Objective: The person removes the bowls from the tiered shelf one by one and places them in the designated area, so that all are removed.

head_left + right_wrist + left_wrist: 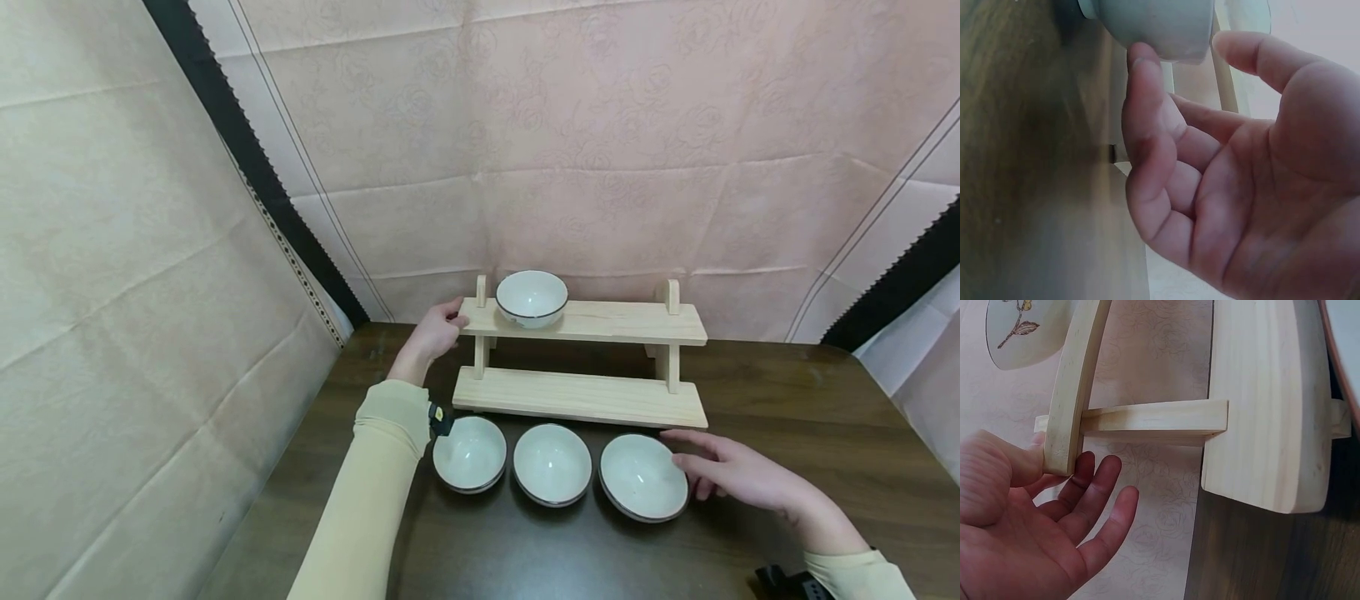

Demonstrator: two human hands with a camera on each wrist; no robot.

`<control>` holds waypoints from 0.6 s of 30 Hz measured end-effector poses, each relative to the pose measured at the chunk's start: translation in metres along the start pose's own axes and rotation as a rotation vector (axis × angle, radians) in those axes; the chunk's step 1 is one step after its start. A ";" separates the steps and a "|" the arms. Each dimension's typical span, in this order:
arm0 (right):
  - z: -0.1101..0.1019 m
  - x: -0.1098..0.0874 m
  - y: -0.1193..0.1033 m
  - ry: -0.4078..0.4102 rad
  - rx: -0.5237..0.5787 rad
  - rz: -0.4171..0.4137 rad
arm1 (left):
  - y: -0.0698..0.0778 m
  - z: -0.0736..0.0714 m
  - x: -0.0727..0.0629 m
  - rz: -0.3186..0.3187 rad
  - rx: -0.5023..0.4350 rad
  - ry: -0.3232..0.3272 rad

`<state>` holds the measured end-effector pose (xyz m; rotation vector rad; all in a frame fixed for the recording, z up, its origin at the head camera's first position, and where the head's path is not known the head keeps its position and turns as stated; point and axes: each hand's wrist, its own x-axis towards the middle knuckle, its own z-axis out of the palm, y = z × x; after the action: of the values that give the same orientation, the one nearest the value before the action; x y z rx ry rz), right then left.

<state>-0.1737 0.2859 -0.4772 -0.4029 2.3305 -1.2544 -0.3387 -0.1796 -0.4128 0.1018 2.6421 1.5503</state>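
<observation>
My left hand (pixel 435 333) holds the left end of the upper board of a pale two-tier wooden shelf (pixel 600 321). In the left wrist view its thumb lies on one face of the board, with the fingers (pixel 1107 478) bent around the other side. A white dark-rimmed bowl (pixel 531 293) stands on that upper board, toward its left. My right hand (pixel 742 475) is at the right side of the nearest right-hand bowl (pixel 643 477), thumb tip at its rim. In the right wrist view the partly bent fingers (pixel 1147 94) reach beside the bowl's outer wall, apart from the thumb.
Two more white bowls, a middle one (pixel 552 464) and a left one (pixel 469 453), stand in a row before the shelf's lower board (pixel 577 396). The left sleeve passes close beside the left bowl. Patterned cloth (pixel 600 167) hangs behind the dark wooden table (pixel 780 392).
</observation>
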 end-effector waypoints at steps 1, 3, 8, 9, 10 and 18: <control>-0.001 0.000 0.000 0.003 0.000 0.001 | 0.000 0.000 0.001 0.001 0.001 -0.004; -0.003 -0.001 -0.001 0.013 0.002 0.000 | 0.000 0.000 0.001 0.002 -0.002 -0.009; -0.007 0.002 -0.006 0.059 -0.002 0.008 | 0.000 -0.002 0.001 -0.001 0.000 -0.009; -0.008 0.003 -0.008 0.074 0.000 0.007 | -0.001 -0.002 0.001 -0.003 0.003 -0.009; -0.009 0.003 -0.010 0.091 0.002 0.001 | -0.001 -0.002 0.002 -0.003 0.007 -0.009; -0.014 0.013 -0.032 0.247 -0.060 -0.051 | -0.001 -0.001 0.003 -0.002 0.011 -0.004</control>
<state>-0.1911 0.2722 -0.4470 -0.3457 2.5846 -1.3258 -0.3421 -0.1805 -0.4133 0.1031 2.6475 1.5330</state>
